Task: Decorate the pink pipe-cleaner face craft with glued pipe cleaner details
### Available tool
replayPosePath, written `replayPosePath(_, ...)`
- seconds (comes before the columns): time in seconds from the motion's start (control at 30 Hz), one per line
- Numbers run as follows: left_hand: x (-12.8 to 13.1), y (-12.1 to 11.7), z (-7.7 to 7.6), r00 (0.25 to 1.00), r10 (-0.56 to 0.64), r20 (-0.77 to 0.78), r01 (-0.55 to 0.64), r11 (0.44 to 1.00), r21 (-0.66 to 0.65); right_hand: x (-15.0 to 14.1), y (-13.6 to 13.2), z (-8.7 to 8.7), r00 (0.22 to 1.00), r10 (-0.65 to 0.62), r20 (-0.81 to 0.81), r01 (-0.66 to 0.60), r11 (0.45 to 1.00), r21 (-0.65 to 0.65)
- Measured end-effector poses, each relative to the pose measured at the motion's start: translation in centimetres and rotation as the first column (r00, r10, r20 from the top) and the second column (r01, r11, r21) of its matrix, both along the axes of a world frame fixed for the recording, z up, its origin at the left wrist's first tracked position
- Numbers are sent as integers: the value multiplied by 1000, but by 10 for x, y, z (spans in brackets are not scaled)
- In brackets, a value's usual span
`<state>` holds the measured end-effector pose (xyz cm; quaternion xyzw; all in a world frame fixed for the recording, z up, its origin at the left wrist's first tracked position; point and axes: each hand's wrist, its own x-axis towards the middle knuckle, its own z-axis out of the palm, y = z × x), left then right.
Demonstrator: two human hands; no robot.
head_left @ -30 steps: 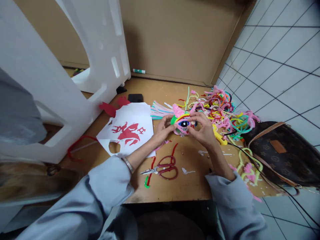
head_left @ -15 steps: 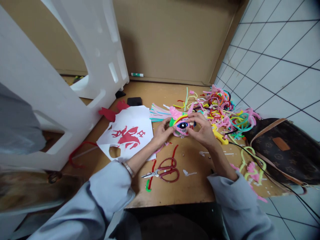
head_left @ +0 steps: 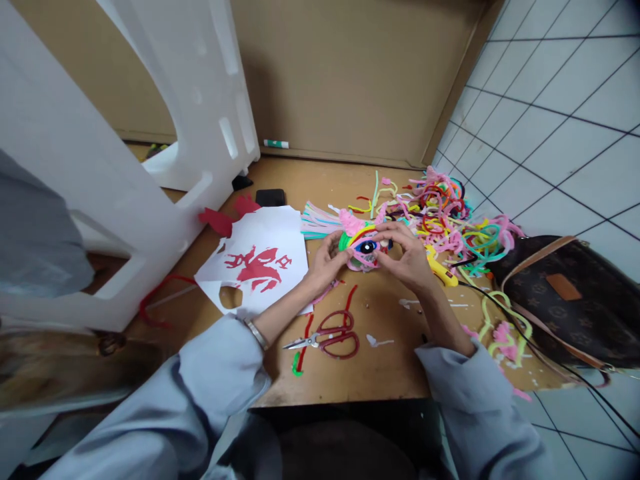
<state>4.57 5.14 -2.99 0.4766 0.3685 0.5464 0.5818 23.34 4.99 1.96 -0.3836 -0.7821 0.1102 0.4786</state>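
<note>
Between my two hands is a colourful fuzzy pipe-cleaner figure (head_left: 367,247) with a big black-and-blue eye, a yellow and red arc over it and pink pointed ears. My left hand (head_left: 328,261) grips its green left edge with thumb and fingers. On the other side my right hand (head_left: 404,252) pinches it, fingertips above the eye and thumb at the eye's lower right. Part of the figure is hidden behind the right fingers. Below lie red-handled scissors (head_left: 334,338), resting across red pipe-cleaner strips (head_left: 351,300), one with a green curled end.
White paper (head_left: 270,293) with red shapes lies left, by a black phone-like object (head_left: 270,197). Straight pastel pipe cleaners (head_left: 317,223) lie behind my left hand. A tangled pipe-cleaner heap (head_left: 440,207), yellow glue gun (head_left: 442,270) with cord and brown handbag (head_left: 575,300) occupy the right.
Both hands keep their hold on the figure, with almost no movement of the fingers. The view has shifted very slightly.
</note>
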Motion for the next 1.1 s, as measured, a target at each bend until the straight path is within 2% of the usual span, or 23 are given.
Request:
replayPosePath(0.1,0,-1,1,999,27,-27,-25,998,52,0,0,1,1000,2,4,-2,1000,0)
replayPosePath(0.27,1,-2,5,999,6,-49,-1,995,96,4,1,2,1000,15,-7,-15,1000,-14)
replayPosePath(0.67,3,-2,8,998,39,-51,-37,998,41,6,1,4,999,35,-17,-36,999,-30)
replayPosePath(0.87,3,0,7,999,38,-16,-37,999,38,6,1,3,1000,22,0,-22,999,-28)
replayPosePath(1.1,2,-1,7,998,37,-50,-34,998,58,6,3,-2,1000,22,-12,-22,1000,-6)
